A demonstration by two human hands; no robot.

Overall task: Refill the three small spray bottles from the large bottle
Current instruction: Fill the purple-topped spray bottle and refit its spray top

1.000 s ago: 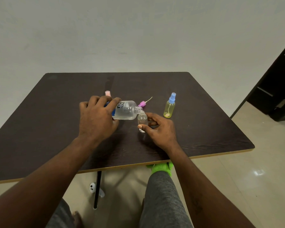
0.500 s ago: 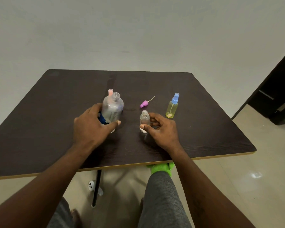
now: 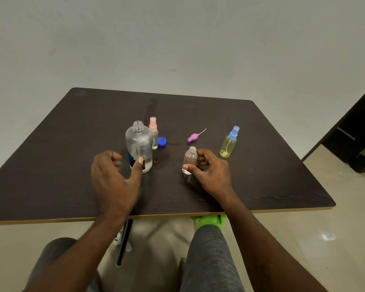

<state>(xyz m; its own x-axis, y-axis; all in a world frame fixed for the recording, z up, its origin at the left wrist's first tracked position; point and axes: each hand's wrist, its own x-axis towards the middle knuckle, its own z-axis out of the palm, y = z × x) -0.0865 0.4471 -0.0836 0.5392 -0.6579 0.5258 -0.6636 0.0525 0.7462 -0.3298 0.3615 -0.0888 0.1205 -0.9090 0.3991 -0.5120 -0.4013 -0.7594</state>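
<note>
The large bottle (image 3: 139, 144) stands upright and uncapped on the surface (image 3: 261, 165), a little left of the frame's centre, and seems only partly full of clear liquid. The left hand (image 3: 114, 178) sits just below it with fingers loosely curled clear of the bottle's left side. Only the thumb lies against the lower front, so it grips nothing. The right hand (image 3: 209, 173), right of centre, pinches the small clear bottle (image 3: 190, 159) between thumb and fingers. That bottle is upright, and its neck is open.

The purple spray head (image 3: 193, 137) lies on its side just above it, dip tube pointing to the upper right. A pink-topped spray bottle (image 3: 153, 133) stands right behind the large bottle, with a blue cap (image 3: 162, 141) beside it. A yellow spray bottle (image 3: 229, 144) stands further right.

The small bottle looks like light, thin plastic and would tip easily, so a low hold round its body suits it. The large one is likely heavier and smooth, and is best taken round the middle. The spray head is tiny and its tube is flimsy, so it should be picked up by the collar.
</note>
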